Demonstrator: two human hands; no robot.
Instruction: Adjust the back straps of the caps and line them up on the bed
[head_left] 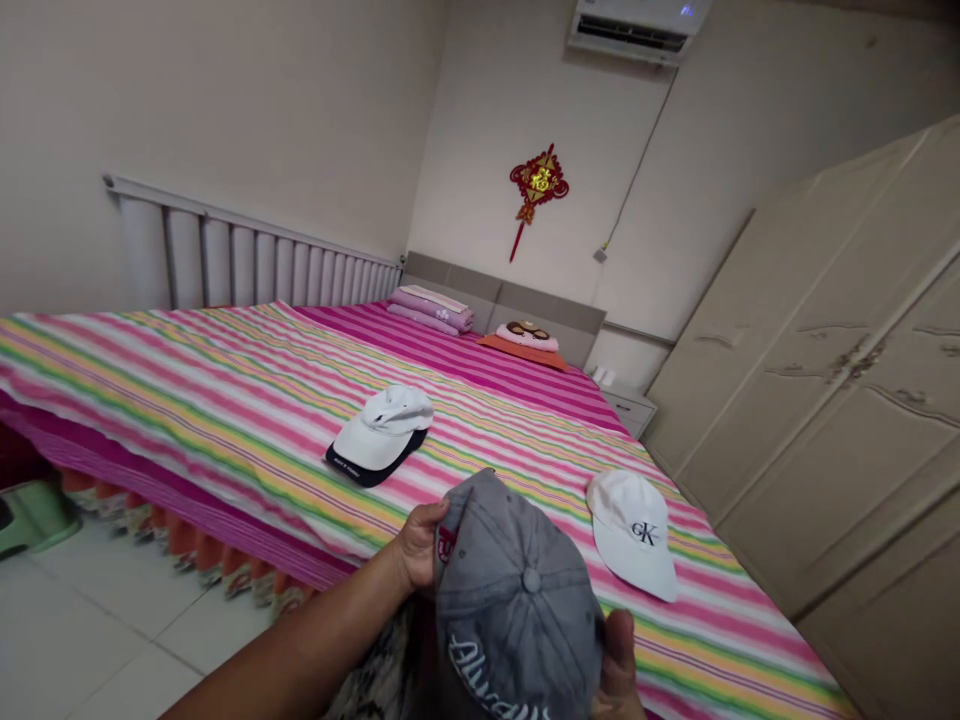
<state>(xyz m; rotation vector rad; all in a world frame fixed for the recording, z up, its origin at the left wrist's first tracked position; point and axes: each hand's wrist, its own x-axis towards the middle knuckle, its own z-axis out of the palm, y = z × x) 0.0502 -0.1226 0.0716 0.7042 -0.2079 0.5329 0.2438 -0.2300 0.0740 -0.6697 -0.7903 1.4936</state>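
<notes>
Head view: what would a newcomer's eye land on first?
Probably the gray cap at lower centre, held between the left hand and right hand. Next, likely the bright striped bedspread beneath, with a dark-edged white cap lying farther left and a white CK cap to the right. The red-and-gold ornament on the wall above the headboard also stands out.

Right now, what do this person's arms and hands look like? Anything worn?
The left hand and right hand are bare, without gloves. The tapering, sleeveless left forearm shows no watch or bracelet. Most fingers and the right forearm are out of sight.
</notes>
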